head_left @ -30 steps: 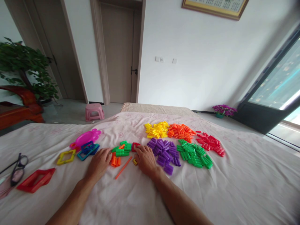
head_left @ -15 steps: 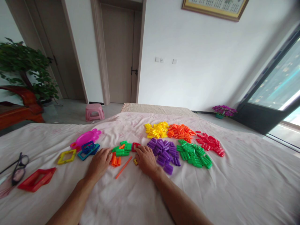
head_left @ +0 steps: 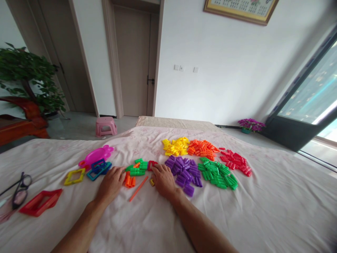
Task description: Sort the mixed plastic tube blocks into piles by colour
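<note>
My left hand (head_left: 112,183) rests on the cloth at the left end of a joined group of green plastic building blocks (head_left: 137,171). Its fingers are bent and close together, with the fingertips against the green end. At the other end my right hand (head_left: 163,180) has its fingers on a small red square block (head_left: 151,166). The group lies flat between both hands, with a little orange on top. Just below it are orange blocks (head_left: 130,180), a thin orange stick (head_left: 138,189) and a small yellow piece (head_left: 152,182). My thumbs are mostly hidden.
Right of my hands lie piles of purple (head_left: 184,170), yellow (head_left: 176,146), orange (head_left: 202,149), green (head_left: 218,173) and red blocks (head_left: 235,162). To the left are a pink plate (head_left: 94,156), blue frames (head_left: 99,169), a yellow frame (head_left: 74,176), a red frame (head_left: 40,203) and eyeglasses (head_left: 21,191).
</note>
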{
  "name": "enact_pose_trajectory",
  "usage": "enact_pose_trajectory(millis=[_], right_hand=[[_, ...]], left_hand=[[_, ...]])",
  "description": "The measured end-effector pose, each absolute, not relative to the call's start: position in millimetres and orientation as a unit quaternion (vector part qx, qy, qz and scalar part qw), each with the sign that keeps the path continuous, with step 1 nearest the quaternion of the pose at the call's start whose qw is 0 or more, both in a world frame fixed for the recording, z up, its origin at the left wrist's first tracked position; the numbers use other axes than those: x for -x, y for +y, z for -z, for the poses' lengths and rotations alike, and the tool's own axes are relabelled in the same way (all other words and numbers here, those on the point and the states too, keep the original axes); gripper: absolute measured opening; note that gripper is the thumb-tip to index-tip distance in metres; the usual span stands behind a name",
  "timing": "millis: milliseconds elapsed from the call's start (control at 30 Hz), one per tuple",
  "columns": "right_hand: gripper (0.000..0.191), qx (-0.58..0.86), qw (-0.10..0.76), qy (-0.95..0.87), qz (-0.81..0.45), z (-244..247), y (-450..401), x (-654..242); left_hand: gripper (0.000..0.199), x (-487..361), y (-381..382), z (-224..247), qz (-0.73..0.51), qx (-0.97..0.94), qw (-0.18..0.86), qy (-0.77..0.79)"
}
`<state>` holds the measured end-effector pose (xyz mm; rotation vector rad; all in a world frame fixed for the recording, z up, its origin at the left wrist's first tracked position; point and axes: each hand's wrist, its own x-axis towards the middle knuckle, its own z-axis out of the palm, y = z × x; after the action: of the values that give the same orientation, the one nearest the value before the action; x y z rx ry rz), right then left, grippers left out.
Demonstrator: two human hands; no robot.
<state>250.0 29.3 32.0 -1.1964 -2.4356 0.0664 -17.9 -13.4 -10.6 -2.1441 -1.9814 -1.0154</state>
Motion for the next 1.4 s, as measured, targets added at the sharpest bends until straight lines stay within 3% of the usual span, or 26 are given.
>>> enact_pose_trajectory(millis=[433,733,1067,1400], right_hand=[[0.02,0.455,0.206,-0.866,-0.016,-35.8,27.9,-249.9],[0.026,0.39,0.252,-0.885,-0.042,-38.9,19.9,-249.7],[0.021,0.412,0.234,-0.879,-0.047,-42.4,18.2,-235.5],[0.01,0.352,0.325,-0.873,-0.093,-28.9,27.3,-234.3]], left_hand=[[0.036,8.5,-16.0,5.2,0.332,0.711,-0.001,-0.62],[0.031,-0.5,-17.4,1.9,0.351,0.695,-0.036,-0.627],[0.033,-18.9,-21.1,-3.4,0.346,0.719,-0.125,-0.589],[0.035,-34.3,-20.9,-15.8,0.401,0.632,-0.265,-0.608]])
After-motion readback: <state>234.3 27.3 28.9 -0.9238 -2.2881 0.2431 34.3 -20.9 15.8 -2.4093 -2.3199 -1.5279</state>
